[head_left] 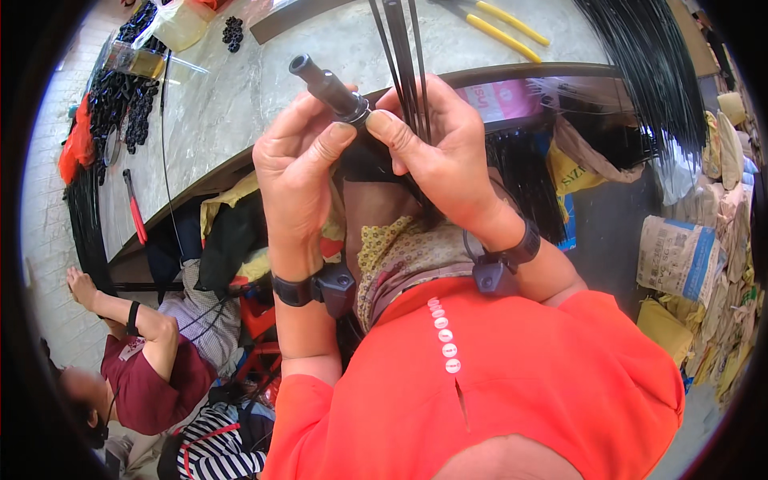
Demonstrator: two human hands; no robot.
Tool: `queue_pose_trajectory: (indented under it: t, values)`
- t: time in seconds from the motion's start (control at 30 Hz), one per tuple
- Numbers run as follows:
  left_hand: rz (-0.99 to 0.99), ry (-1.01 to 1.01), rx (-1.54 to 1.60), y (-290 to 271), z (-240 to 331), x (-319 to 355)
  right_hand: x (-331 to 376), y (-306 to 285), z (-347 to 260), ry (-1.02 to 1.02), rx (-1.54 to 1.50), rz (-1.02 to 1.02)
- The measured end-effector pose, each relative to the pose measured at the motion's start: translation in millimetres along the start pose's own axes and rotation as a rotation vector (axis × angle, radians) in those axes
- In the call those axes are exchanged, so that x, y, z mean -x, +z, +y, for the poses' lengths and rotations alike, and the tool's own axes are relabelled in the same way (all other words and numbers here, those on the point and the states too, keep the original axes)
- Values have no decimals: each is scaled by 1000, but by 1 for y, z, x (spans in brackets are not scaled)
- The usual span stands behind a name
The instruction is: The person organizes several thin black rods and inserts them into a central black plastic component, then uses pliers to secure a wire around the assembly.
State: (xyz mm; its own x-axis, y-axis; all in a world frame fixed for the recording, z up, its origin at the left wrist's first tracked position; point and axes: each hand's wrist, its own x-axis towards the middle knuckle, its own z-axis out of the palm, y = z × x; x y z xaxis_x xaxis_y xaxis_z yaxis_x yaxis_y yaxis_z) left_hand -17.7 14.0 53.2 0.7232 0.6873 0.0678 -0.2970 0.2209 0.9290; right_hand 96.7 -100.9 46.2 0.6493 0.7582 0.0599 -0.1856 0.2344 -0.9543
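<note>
Above my lap, at the table's near edge, my left hand (298,164) is closed around a black stepped tube fitting (330,86), its hollow end tilted up and left. A thin metal ring (362,114) shows at the fitting's lower end. My right hand (444,152) pinches at that ring with thumb and forefinger. Several thin black cables (407,68) pass through the same hand, running up over the table and down toward my lap. The fingertips hide part of the ring and where the cables end.
On the grey tabletop (264,88) lie yellow-handled pliers (506,34), a red-handled tool (135,212) and a pile of small black parts (132,100). A thick bundle of black cables (660,68) hangs over the right edge. Another person (156,352) sits at left; sacks (680,256) are stacked right.
</note>
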Motion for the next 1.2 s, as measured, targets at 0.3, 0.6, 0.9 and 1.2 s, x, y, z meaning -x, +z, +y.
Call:
queue_pose_trajectory:
  t: [0.3,0.6,0.9,1.2]
  values:
    - [111,77,-24,11,-7,3,-5,-4,7,-127,268,7]
    - [19,-18,125,0,-12,-7,-5,1,1,-119,220,93]
    - [-73,-82,168,-4,-10,-15,-8,-4,-10,-156,346,64]
    - [-98,-27,250,-7,-27,-19,-12,-10,-22,103,30,-68]
